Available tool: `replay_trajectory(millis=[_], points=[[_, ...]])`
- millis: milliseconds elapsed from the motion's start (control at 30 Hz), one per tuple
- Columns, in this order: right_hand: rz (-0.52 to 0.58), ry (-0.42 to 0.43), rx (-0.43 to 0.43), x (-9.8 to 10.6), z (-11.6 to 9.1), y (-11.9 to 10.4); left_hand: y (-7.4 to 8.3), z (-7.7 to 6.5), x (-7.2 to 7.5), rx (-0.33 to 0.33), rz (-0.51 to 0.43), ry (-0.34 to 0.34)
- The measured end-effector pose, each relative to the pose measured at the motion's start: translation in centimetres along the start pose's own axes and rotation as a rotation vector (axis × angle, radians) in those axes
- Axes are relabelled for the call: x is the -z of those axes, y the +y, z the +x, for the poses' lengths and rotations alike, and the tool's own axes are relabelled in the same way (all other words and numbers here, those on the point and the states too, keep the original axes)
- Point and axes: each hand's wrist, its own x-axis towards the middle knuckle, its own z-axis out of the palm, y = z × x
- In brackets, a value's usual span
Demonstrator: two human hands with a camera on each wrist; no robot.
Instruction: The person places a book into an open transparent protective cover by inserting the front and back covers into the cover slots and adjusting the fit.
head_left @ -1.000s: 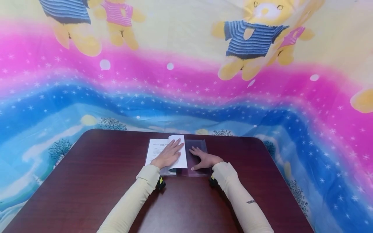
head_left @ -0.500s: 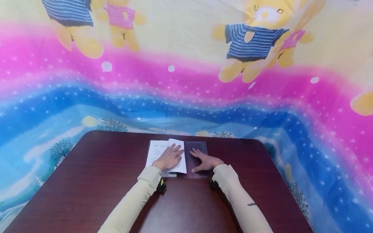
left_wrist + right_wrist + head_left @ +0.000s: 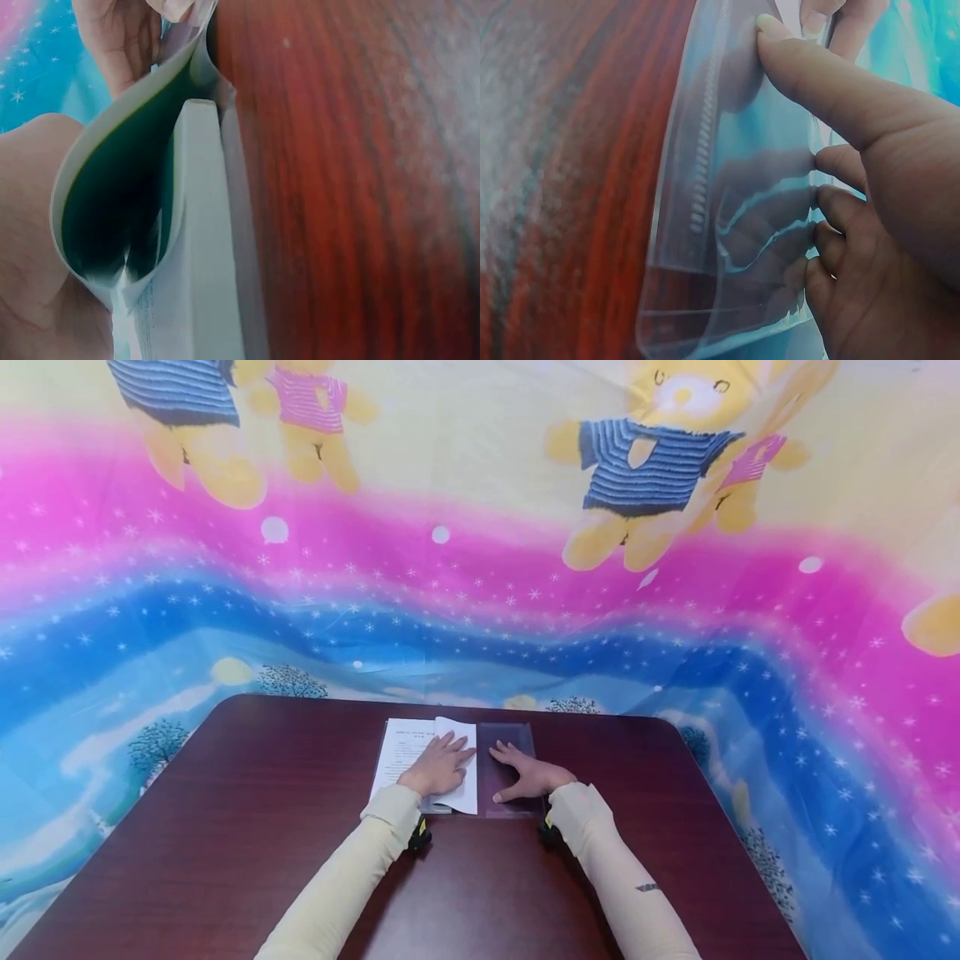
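Observation:
A book point(image 3: 401, 752) with a white printed face lies on the far part of the table. Its cover point(image 3: 467, 785) is bent over in a loop with a dark green inside, plain in the left wrist view. On this folded cover rests my left hand point(image 3: 438, 766), fingers spread. A clear plastic book cover point(image 3: 510, 735) extends from under the book to the right. My right hand point(image 3: 528, 774) lies on that clear flap, thumb apart from the fingers; in the right wrist view the fingertips touch the plastic point(image 3: 757, 202). How far the cover sits inside the plastic is hidden.
The dark reddish-brown table point(image 3: 225, 827) reaches back to a printed curtain point(image 3: 480, 568) with bears and snowflakes. A black wrist camera point(image 3: 420, 835) hangs under the left wrist, another black camera point(image 3: 550, 833) under the right.
The folded cover has slid towards me, its near edge now about level with the plastic's near edge. My left hand moved slightly nearer and right with it. The right hand stays put.

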Motion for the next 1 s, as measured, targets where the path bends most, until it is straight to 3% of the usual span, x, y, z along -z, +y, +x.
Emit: replay_trajectory(millis=[600,1000], points=[[-0.015,0.011,-0.028,-0.29,0.14,0.08,0.06,0.85,-0.86,-0.003,0.039,-0.006],[-0.021,0.014,-0.034,-0.23,0.06,0.03,0.67,0.87,-0.61,-0.009,0.019,0.001]])
